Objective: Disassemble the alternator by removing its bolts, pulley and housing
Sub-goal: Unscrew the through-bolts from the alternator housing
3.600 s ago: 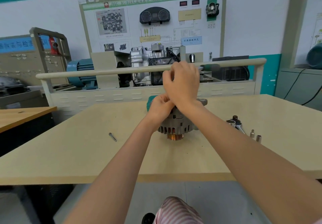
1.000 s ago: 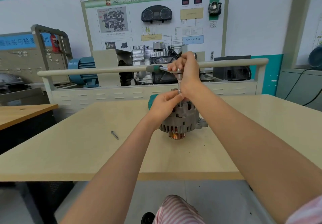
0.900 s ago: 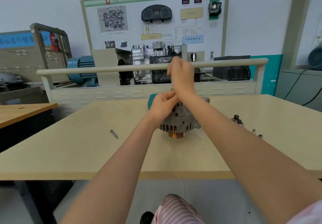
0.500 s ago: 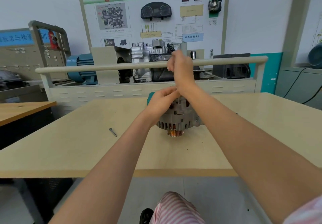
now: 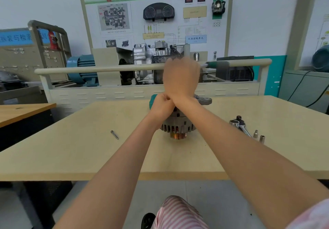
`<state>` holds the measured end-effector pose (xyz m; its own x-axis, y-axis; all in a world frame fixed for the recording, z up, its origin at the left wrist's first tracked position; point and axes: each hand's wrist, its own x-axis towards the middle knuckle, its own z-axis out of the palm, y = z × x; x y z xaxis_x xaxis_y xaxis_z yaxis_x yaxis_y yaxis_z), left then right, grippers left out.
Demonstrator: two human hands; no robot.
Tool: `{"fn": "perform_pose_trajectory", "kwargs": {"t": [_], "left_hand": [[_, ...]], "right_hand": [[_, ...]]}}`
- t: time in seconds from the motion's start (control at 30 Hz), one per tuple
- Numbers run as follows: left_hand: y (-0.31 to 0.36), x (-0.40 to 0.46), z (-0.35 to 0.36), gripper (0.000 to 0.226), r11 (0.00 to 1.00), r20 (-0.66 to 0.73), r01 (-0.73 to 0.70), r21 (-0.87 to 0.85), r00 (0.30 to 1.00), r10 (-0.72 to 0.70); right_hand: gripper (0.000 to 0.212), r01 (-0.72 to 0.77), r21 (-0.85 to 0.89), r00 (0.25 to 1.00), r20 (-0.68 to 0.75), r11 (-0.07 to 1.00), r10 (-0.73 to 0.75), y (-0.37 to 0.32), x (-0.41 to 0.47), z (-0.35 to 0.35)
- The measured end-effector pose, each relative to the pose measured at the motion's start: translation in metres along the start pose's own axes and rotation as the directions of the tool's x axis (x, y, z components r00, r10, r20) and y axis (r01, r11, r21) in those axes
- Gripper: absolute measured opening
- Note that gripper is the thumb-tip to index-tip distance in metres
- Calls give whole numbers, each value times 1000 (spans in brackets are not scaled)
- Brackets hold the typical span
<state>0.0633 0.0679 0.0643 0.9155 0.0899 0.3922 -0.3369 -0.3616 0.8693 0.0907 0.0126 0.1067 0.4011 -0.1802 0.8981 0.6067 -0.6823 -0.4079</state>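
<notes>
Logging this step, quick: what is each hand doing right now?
Left hand: pinching something atop the alternator.
Right hand: gripping the green-handled tool.

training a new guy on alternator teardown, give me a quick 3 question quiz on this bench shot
1. True or false: the grey ribbed metal alternator stands with its copper-coloured grooved pulley facing down on the pale beige wooden table.
2. Which side of the alternator does the loose long steel bolt lie on? A) the person's left B) the person's right C) behind it
3. Fill in: the two small silver sockets sit beside the chrome ______ wrench.

Key: 1 true; 2 A; 3 ratchet. Both hands, left and right, work above the alternator; the right grips a green-handled tool.
</notes>
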Motion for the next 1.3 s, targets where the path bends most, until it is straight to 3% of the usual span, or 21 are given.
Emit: {"fn": "perform_pose_trajectory", "kwargs": {"t": [0.07, 0.13, 0.2, 0.27, 0.3, 0.33, 0.4, 0.47, 0.5, 0.53, 0.6, 0.67, 0.77, 0.87, 0.93, 1.0, 1.03, 1.07, 1.13, 1.23, 1.3], "left_hand": [[3, -3, 0, 19, 1000, 35, -11, -10, 999, 11], [6, -5, 1, 16, 999, 75, -19, -29, 997, 21], [6, -5, 0, 17, 999, 89, -27, -48, 996, 31], [5, -5, 0, 18, 997, 87, -32, -68, 996, 37], [4, -5, -1, 17, 997, 84, -34, -67, 996, 39], [4, -4, -1, 16, 998, 76, -34, -60, 996, 39], [2, -3, 0, 15, 999, 42, -24, -24, 999, 25], [0, 0, 0, 20, 1000, 2, 0, 23, 1000, 0], [-1, 2, 0, 20, 999, -9, 14, 41, 1000, -14], [-1, 3, 0, 20, 998, -18, 26, 56, 1000, -25], [0, 3, 0, 22, 997, -33, 39, 71, 999, -37], [1, 2, 2, 25, 997, -38, 28, 69, 999, -25], [2, -1, 4, 26, 999, -19, -20, 45, 1000, 21], [4, -2, 4, 14, 999, 18, -34, 3, 999, 34], [4, -2, 3, 26, 1000, 39, -24, -14, 999, 24], [3, -2, 2, 30, 1000, 50, -18, -26, 999, 19], [3, -3, 2, 30, 999, 49, -17, -28, 999, 18], [4, -3, 2, 30, 999, 41, -12, -32, 999, 13], [3, -3, 2, 27, 1000, 6, -3, -28, 1000, 3], [1, -3, 1, 15, 1000, -43, 9, -4, 999, -9], [0, -1, 1, 18, 1000, -58, 24, 7, 998, -24]], "right_hand": [[50, -199, 406, 980, 98, 892, 174, 0, 13, -5], [57, -453, 713, 888, 310, 535, 340, 4, 27, -9], [64, -572, 801, 798, 495, 176, 345, 11, 34, -11], [69, -608, 794, 755, 580, -3, 304, 12, 37, -11], [68, -610, 792, 756, 578, 12, 306, 9, 36, -10], [65, -600, 792, 776, 542, 113, 323, 5, 32, -7], [53, -478, 733, 877, 367, 484, 311, 0, 21, -4], [34, -149, 479, 987, 124, 865, 101, 4, 4, -2], [24, 18, 269, 999, 27, 963, -26, 7, -3, -1], [18, 112, 57, 993, -30, 992, -110, 8, -8, -1], [21, 99, -153, 992, -60, 983, -109, 8, -9, -1], [21, 23, -99, 999, -40, 995, -27, 6, -5, -3], [37, -72, 250, 994, 101, 965, 48, 3, 6, -5], [48, -324, 561, 945, 237, 762, 227, -2, 19, -9], [45, -490, 681, 870, 345, 543, 353, 2, 29, -14], [44, -578, 763, 802, 468, 288, 370, 7, 35, -17], [44, -583, 780, 795, 490, 227, 357, 7, 35, -17], [45, -580, 777, 800, 490, 242, 346, 5, 33, -16], [48, -524, 717, 851, 424, 460, 310, -2, 24, -11], [43, -284, 579, 954, 253, 764, 163, -5, 9, -4], [35, -59, 363, 990, 138, 930, 9, 0, 4, -2]]}}
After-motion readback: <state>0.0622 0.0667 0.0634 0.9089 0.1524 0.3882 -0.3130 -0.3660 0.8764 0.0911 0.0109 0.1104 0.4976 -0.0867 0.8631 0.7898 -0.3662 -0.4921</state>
